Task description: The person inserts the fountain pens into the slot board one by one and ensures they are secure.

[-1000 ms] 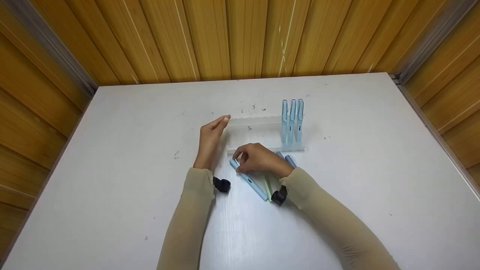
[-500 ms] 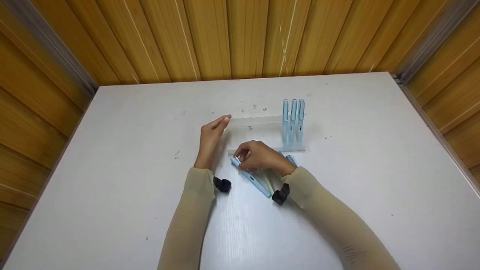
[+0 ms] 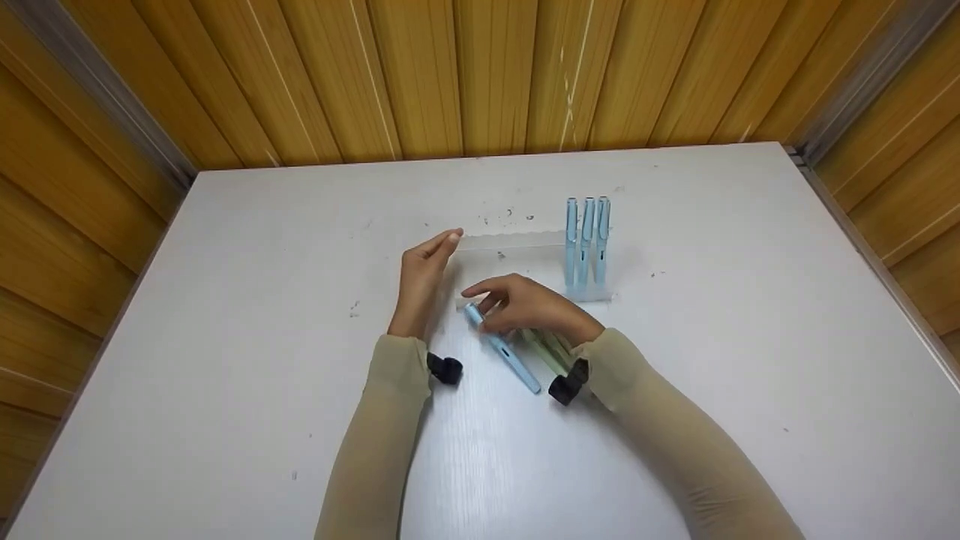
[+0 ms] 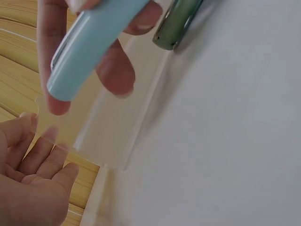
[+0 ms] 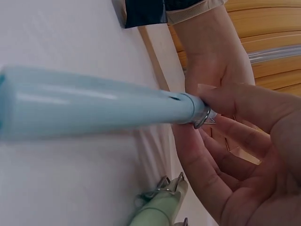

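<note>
My left hand (image 3: 424, 285) grips the left end of a clear plastic pen stand (image 3: 510, 259), thumb and fingers on its edge. Between the thumb and fingers of my right hand (image 3: 534, 309) is a light blue pen (image 3: 515, 366), pinched near its capped end. The pen (image 5: 103, 101) slants in front of the stand, clip end toward it. Three light blue pens (image 3: 583, 240) stand side by side at the stand's right end. Below my right hand lie green pens (image 3: 541, 349), partly hidden by the wrist; one green pen (image 4: 178, 23) shows in the left wrist view.
The white table (image 3: 247, 337) carries the stand near its middle. Behind it rises a wood-patterned wall (image 3: 420, 82), with similar panels at both sides. A black wrist camera (image 3: 446, 370) sits on the left wrist, another (image 3: 568, 382) on the right.
My right hand has risen slightly toward the stand with the light blue pen, and its fingers have spread a little. More of the green pens shows. My left hand has stayed in place.
</note>
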Available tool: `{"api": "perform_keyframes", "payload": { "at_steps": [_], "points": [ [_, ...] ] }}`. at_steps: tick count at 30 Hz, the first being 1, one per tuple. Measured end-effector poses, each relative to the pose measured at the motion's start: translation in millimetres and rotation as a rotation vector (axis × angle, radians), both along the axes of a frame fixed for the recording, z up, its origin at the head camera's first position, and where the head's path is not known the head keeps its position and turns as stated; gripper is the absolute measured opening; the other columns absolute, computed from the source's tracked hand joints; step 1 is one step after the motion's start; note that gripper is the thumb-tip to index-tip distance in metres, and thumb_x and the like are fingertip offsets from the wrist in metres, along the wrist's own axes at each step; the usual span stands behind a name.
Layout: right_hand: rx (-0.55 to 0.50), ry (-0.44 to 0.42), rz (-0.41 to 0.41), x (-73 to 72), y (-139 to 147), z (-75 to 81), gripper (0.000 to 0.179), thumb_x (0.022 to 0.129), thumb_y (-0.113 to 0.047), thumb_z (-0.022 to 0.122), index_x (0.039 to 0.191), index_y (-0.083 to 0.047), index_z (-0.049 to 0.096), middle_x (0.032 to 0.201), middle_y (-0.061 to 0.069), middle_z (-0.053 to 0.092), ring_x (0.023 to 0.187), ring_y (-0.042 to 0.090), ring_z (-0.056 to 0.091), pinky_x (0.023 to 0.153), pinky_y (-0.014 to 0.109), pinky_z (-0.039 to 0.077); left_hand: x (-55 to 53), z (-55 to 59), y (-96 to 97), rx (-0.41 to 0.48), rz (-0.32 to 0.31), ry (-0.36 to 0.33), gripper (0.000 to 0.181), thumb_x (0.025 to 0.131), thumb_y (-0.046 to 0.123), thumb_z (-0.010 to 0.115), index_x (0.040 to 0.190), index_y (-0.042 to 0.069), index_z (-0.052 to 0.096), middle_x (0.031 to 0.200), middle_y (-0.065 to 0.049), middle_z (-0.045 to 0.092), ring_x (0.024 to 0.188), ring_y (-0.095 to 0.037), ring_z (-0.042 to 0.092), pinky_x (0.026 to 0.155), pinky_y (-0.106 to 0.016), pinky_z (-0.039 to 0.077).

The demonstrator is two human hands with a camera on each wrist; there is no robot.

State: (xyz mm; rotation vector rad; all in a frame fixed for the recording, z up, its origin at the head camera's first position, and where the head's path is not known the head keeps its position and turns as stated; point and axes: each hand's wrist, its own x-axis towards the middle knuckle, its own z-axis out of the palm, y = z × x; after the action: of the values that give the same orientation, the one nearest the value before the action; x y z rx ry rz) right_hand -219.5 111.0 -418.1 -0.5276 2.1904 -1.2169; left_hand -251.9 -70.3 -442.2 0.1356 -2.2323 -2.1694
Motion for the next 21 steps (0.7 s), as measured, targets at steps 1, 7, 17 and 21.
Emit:
{"api": "perform_keyframes", "payload": {
  "at_steps": [1, 7, 17, 21],
  "points": [
    [-0.002, 0.006, 0.006, -0.6, 1, 0.5, 0.052, 0.083, -0.011, 0.073, 0.133, -0.017, 0.06, 0.112, 0.01, 0.067, 0.07, 0.012, 0.063, 0.064, 0.031, 0.057, -0.2, -0.1, 0.1, -0.004, 0.002, 0.0, 0.035, 0.093, 0.035, 0.063, 0.12, 0.013, 0.069, 0.129, 0.0, 0.064, 0.129, -0.013, 0.051, 0.11, -0.033, 0.04],
    [-0.047, 0.024, 0.033, -2.5, 6, 3.8, 0.045, 0.082, -0.01, 0.075, 0.126, -0.013, 0.065, 0.098, 0.009, 0.068, 0.064, 0.011, 0.06, 0.061, 0.028, 0.055, -1.4, -1.3, 0.1, -0.031, 0.006, -0.001, 0.036, 0.093, 0.036, 0.063, 0.12, 0.013, 0.069, 0.129, -0.001, 0.063, 0.128, -0.015, 0.052, 0.11, -0.035, 0.04],
    [-0.083, 0.038, 0.035, -4.4, 14, 12.6, 0.044, 0.081, -0.008, 0.077, 0.123, -0.009, 0.065, 0.09, 0.009, 0.066, 0.068, 0.015, 0.061, 0.067, 0.029, 0.057, 0.2, -0.2, 0.8, -0.031, 0.009, 0.018, 0.036, 0.094, 0.035, 0.062, 0.121, 0.011, 0.068, 0.129, -0.003, 0.064, 0.128, -0.016, 0.053, 0.11, -0.034, 0.039],
    [-0.085, 0.054, 0.024, -4.7, 18, 18.3, 0.044, 0.082, -0.01, 0.076, 0.124, -0.01, 0.065, 0.091, 0.009, 0.066, 0.072, 0.017, 0.064, 0.071, 0.037, 0.059, 0.3, 0.0, 0.6, -0.037, 0.004, 0.014, 0.037, 0.094, 0.036, 0.062, 0.122, 0.012, 0.068, 0.13, -0.003, 0.063, 0.129, -0.016, 0.052, 0.11, -0.035, 0.04]
  ]
}}
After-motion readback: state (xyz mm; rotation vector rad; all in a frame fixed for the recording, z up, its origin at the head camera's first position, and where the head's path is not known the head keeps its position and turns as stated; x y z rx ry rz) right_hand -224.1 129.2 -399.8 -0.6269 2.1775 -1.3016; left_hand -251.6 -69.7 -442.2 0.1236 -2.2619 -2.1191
